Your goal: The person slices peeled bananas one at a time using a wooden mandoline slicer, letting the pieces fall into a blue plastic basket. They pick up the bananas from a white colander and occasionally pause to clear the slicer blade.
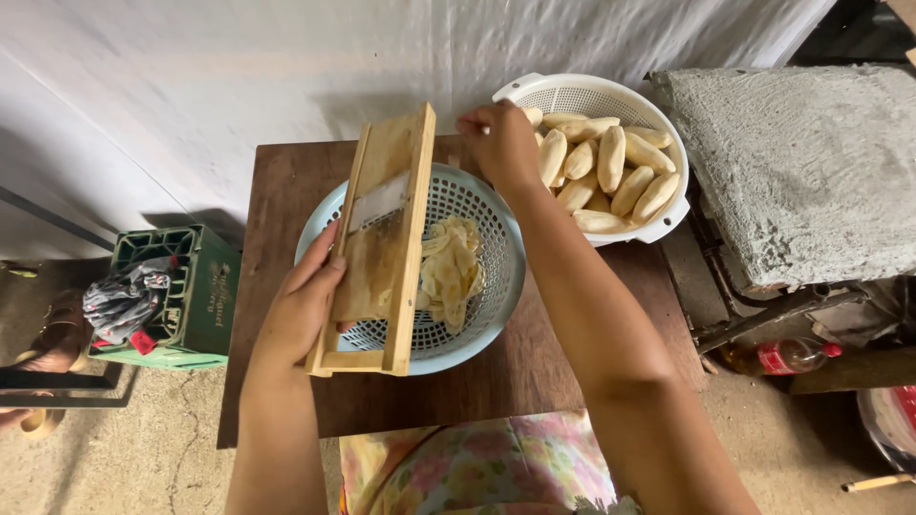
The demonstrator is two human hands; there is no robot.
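Observation:
My left hand [305,296] grips the left rail of a wooden slicer board [382,248] with a metal blade, held tilted over a pale blue perforated basket [496,305]. Thin pale slices [448,267] lie in that basket, to the right of the board. My right hand [501,143] reaches past the board's top end to a white perforated basket [592,95] filled with several peeled, cream-coloured bananas [611,162]. Its fingers are curled at the nearest pieces; whether they hold one I cannot tell.
Both baskets sit on a small dark wooden table [286,191] against a white wall. A green plastic crate [191,296] with a cloth stands at the left. A rough concrete slab [801,162] lies at the right, a bottle [782,358] below it.

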